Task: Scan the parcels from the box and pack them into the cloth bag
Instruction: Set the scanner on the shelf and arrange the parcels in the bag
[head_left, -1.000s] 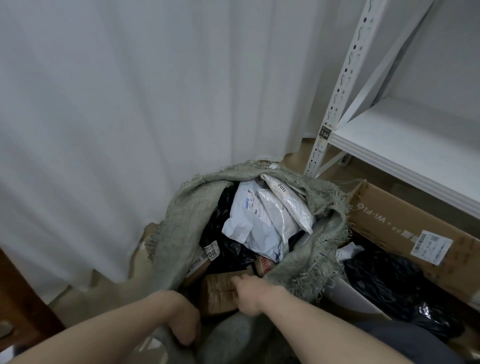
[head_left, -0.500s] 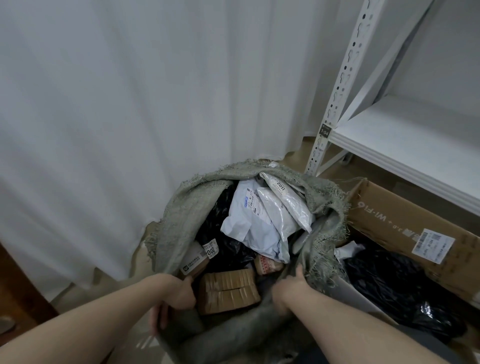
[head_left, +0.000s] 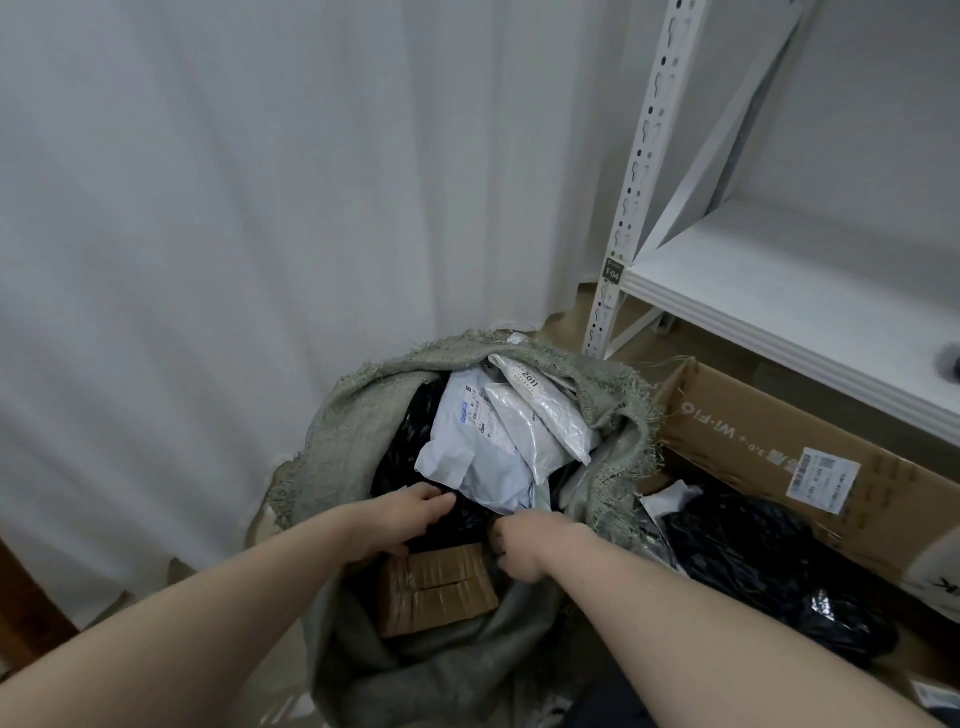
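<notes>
The grey-green cloth bag (head_left: 348, 421) stands open in the middle, filled with white mailers (head_left: 483, 462), silvery pouches (head_left: 545, 421), a black parcel (head_left: 405, 441) and a brown cardboard parcel (head_left: 436, 592). My left hand (head_left: 410, 519) reaches into the bag, its fingers stretched out onto the black parcel. My right hand (head_left: 524, 545) is inside the bag too, with its fingers curled just below the white mailers; I see nothing held between them. On the right lies the open cardboard box (head_left: 769, 436), holding black plastic parcels (head_left: 753, 566).
A white metal shelf (head_left: 779, 296) with a perforated upright (head_left: 639, 171) stands above the box. A white curtain (head_left: 208, 208) hangs behind the bag. A dark wooden edge (head_left: 21, 618) shows at the lower left.
Both hands have let go of the bag's near rim and moved forward into the bag, onto the parcels. The brown cardboard parcel lies lower in the bag.
</notes>
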